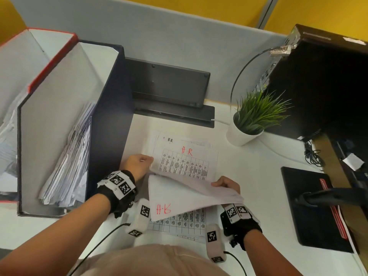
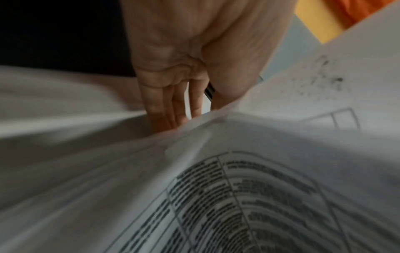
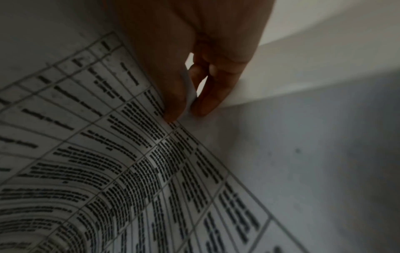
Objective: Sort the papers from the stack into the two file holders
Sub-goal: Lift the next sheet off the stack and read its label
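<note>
A stack of printed table sheets (image 1: 185, 162) marked "H.R" in red lies on the white desk (image 1: 258, 176) in front of me. Both hands hold its top sheet (image 1: 185, 196) curled up off the stack. My left hand (image 1: 149, 166) pinches the sheet's left corner, and the left wrist view shows the paper (image 2: 238, 154) running between thumb and fingers (image 2: 166, 106). My right hand (image 1: 218, 185) pinches the right edge, thumb and fingers (image 3: 207, 102) closed on the paper (image 3: 129, 154). The dark blue file holder (image 1: 111, 116) stands to the left, holding papers. The red-edged holder (image 1: 45, 62) is beyond it.
A small potted plant (image 1: 251, 120) stands at the back right of the stack. A black stand (image 1: 169, 86) sits behind the papers. A dark computer case (image 1: 322, 86) and cables fill the right side. A black pad (image 1: 310, 206) lies near the right edge.
</note>
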`<action>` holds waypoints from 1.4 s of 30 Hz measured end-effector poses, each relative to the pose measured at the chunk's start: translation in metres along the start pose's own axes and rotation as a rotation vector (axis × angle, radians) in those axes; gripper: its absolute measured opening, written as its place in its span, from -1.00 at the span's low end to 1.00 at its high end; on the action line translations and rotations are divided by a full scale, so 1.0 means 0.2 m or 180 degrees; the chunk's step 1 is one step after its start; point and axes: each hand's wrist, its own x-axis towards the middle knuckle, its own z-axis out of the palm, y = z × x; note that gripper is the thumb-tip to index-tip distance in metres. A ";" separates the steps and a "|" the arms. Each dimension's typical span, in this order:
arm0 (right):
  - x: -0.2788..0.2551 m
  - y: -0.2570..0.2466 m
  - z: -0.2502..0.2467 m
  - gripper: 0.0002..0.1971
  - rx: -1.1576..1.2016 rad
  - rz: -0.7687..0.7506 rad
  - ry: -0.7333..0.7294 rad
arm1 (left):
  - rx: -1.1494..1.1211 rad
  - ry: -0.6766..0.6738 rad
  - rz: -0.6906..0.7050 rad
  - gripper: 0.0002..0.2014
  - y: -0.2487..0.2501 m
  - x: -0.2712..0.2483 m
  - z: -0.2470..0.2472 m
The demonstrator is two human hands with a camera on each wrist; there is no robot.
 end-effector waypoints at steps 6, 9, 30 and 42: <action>-0.01 0.00 0.00 -0.64 0.0522 0.0102 0.0096 | 0.0363 -0.0071 -0.0299 -0.75 0.05 0.00 0.00; 0.00 0.00 0.00 -0.66 0.0304 0.0032 0.0140 | 0.0465 -0.0032 -0.0186 -0.65 0.09 -0.02 0.05; 0.00 -0.04 -0.01 -0.83 -0.1366 -0.0571 0.0361 | -0.0603 -0.0583 0.0674 -0.72 0.05 -0.14 0.01; -0.02 -0.15 0.08 -0.67 -0.0725 -0.0747 0.0655 | -0.0606 -0.1241 0.0344 -0.42 0.21 -0.23 0.07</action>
